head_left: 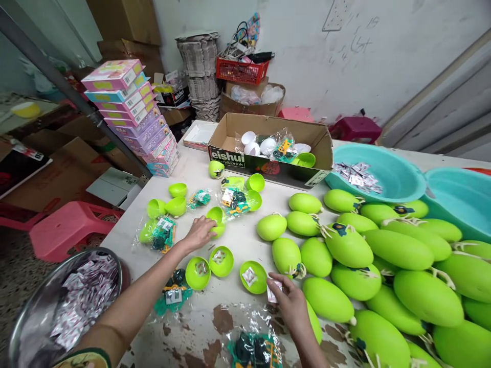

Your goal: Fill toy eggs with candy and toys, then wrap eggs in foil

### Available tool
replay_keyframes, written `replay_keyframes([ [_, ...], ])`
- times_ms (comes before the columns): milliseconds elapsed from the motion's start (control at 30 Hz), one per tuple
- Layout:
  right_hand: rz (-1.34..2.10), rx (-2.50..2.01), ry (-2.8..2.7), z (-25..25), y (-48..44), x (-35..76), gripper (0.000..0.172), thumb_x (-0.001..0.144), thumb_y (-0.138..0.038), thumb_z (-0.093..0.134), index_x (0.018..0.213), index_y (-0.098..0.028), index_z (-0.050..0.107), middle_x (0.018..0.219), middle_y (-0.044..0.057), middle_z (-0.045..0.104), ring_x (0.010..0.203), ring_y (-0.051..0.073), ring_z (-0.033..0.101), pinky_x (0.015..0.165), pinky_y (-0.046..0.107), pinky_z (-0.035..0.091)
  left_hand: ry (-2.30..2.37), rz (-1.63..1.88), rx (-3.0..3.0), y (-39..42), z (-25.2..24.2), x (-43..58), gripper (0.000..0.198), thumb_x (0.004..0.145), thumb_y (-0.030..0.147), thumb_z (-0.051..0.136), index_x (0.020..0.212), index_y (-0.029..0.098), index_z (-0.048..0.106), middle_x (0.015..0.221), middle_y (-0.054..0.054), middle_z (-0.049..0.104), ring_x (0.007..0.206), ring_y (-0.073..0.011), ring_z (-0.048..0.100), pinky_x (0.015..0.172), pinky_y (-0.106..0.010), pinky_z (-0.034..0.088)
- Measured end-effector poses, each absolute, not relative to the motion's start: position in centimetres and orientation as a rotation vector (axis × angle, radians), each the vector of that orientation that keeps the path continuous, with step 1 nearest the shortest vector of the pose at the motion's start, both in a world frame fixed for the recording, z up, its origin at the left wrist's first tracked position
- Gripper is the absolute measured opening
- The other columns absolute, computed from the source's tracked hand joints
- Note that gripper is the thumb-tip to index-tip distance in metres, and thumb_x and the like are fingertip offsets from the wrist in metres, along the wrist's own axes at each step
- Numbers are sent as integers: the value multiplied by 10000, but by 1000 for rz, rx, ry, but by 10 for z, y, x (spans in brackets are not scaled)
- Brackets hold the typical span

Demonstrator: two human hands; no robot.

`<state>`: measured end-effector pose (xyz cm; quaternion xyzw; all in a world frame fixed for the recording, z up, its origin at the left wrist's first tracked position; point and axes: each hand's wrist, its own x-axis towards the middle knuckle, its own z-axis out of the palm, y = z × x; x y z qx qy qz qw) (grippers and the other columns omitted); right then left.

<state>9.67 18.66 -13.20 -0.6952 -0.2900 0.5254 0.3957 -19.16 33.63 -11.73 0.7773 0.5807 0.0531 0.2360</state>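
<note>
My left hand (199, 232) reaches forward and its fingers close on a green egg half (217, 219) on the table. My right hand (289, 301) is near the front edge, pinching small white packets (273, 294) beside an open green half (253, 276) that has a packet inside. Two more open halves (198, 272) (221, 261) with packets lie between my hands. Bagged toy parts (173, 295) lie under my left forearm.
Closed green eggs (347, 245) cover the right side. A cardboard box (230, 153) with white and green halves stands at the back, a teal basin (399, 179) of packets to its right. A metal bowl (23, 317) of packets sits front left. Stacked pink boxes (130, 102) are far left.
</note>
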Motion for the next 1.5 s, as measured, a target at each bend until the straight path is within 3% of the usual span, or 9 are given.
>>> replay_keyframes([
  [233, 1397, -1650, -699, -125, 175, 85, 492, 617, -564, 753, 877, -148, 720, 556, -31, 560, 445, 112, 446, 408, 233, 375, 1681, -24, 2258, 285, -56, -221, 195, 921, 241, 487, 1029, 170, 632, 1055, -116, 635, 1064, -301, 495, 921, -422, 366],
  [367, 1461, -1549, -503, -121, 153, 76, 522, 591, -539, 810, 945, -173, 693, 646, -21, 619, 523, 124, 534, 441, 218, 423, 1469, -38, 2299, 213, -45, -220, 201, 947, 270, 486, 1071, 194, 625, 1050, -73, 640, 1025, -254, 522, 890, -374, 399],
  [467, 1540, -1443, -489, -127, 132, 61, 621, 546, -496, 862, 1048, -198, 650, 838, 23, 697, 699, 180, 658, 600, 284, 552, 1322, -143, 2348, 151, -70, -197, 149, 931, 213, 519, 1015, 204, 642, 1058, -69, 635, 1004, -246, 527, 861, -368, 418],
  [600, 1495, -1504, -900, -144, 117, 28, 584, 719, -598, 674, 1124, -186, 588, 1012, 94, 728, 854, 243, 705, 720, 374, 586, 1172, -144, 2604, 111, -120, -162, 173, 934, 137, 499, 1021, 189, 640, 1046, -88, 625, 1054, -249, 525, 994, -439, 389],
  [800, 1256, -1773, -1339, -166, 129, 5, 182, 831, -298, 569, 906, -172, 676, 932, 117, 747, 918, 273, 688, 831, 378, 511, 1025, 336, 2909, 102, -158, -161, 188, 964, 151, 472, 866, 190, 628, 862, -45, 634, 1131, -226, 539, 1115, -472, 322],
  [967, 1037, -1943, -1621, -170, 138, 10, 172, 814, -144, 554, 865, -145, 718, 905, 168, 744, 947, 320, 680, 864, 401, 461, 1150, 564, 2951, 72, -178, -201, 158, 948, 165, 508, 971, 220, 655, 787, -29, 633, 994, -227, 582, 943, -417, 453],
  [1200, 820, -1786, -1867, -169, 138, 10, 310, 864, -263, 539, 1130, -179, 673, 1155, 119, 706, 1043, 273, 654, 910, 371, 487, 1442, 625, 2880, 52, -198, -220, 178, 952, 160, 488, 934, 189, 663, 763, -37, 636, 930, -235, 600, 850, -411, 493],
  [1333, 635, -1654, -1846, -170, 109, 23, 429, 936, -439, 405, 1130, -119, 615, 1198, 199, 622, 1149, 304, 564, 984, 453, 455, 1557, 545, 2745, 53, -185, -234, 160, 934, 286, 564, 1044, 241, 671, 1026, -50, 690, 1133, -248, 575, 995, -445, 450],
  [1500, 129, -1738, -1918, -213, 51, 53, 730, 867, -758, 350, 1090, -103, 583, 1090, 237, 613, 1055, 384, 561, 901, 533, 456, 2458, 308, 1812, 81, -140, -341, 312, 976, 246, 422, 1212, 206, 623, 1236, -138, 624, 1191, -266, 555, 1045, -439, 403],
])
